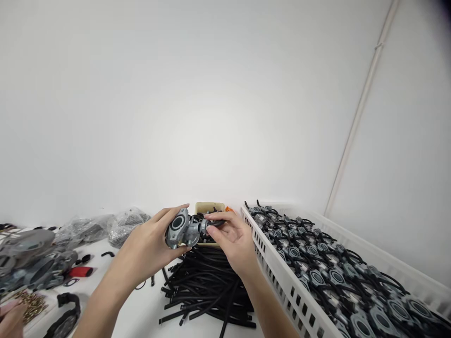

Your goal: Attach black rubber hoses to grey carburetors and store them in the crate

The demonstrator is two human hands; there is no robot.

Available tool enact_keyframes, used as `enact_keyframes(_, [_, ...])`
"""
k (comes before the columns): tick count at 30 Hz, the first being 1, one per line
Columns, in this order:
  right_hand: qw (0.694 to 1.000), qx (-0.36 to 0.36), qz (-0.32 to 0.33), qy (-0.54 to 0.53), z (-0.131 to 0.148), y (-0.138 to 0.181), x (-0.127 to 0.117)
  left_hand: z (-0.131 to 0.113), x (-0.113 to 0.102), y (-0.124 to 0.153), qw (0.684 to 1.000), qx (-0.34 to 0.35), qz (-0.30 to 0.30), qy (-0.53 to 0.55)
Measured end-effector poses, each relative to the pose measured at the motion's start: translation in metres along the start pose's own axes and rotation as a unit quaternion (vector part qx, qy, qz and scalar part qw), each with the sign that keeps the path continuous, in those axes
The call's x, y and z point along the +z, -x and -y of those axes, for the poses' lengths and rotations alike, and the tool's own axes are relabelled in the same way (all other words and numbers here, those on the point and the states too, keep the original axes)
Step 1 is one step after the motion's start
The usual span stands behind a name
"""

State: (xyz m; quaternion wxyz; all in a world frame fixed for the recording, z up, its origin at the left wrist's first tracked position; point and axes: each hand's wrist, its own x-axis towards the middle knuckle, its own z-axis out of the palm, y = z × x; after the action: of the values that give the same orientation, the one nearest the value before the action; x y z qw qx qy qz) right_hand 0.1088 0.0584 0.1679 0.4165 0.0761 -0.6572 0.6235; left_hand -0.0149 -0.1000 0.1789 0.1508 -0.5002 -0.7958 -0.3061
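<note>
My left hand [154, 241] is closed round a grey metal carburetor [178, 224], holding it up with its oval flange facing me. At the carburetor's right end, my right hand [230, 237] pinches a short black rubber hose [217, 222] against the round metal part there. The fingers partly cover the joint, so I cannot tell how far the hose is on. Below both hands lies a heap of black rubber hoses [207, 286] on the white table. Behind the carburetor stands a cream plastic box [210, 206] with small dark parts in it.
On the right, a white slatted crate [282, 286] holds rows of carburetors with hoses. To the left lie grey metal castings [38, 267], plastic-wrapped parts [127, 225], a red cylinder [81, 272] and brass screws [31, 305]. Another person's hand [12, 319] shows at the lower left.
</note>
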Motion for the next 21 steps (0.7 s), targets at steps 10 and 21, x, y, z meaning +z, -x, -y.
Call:
enact_keyframes(10, [0.997,0.011,0.047,0.054,-0.001,0.0014,-0.0005,-0.0001,0.0016,-0.0005,1.0,0.004,-0.006,-0.026])
enact_keyframes(21, [0.985,-0.059,0.032,0.159,0.0039,0.0015,-0.0082,-0.0055,0.003,0.0022,0.999,0.021,0.011,-0.022])
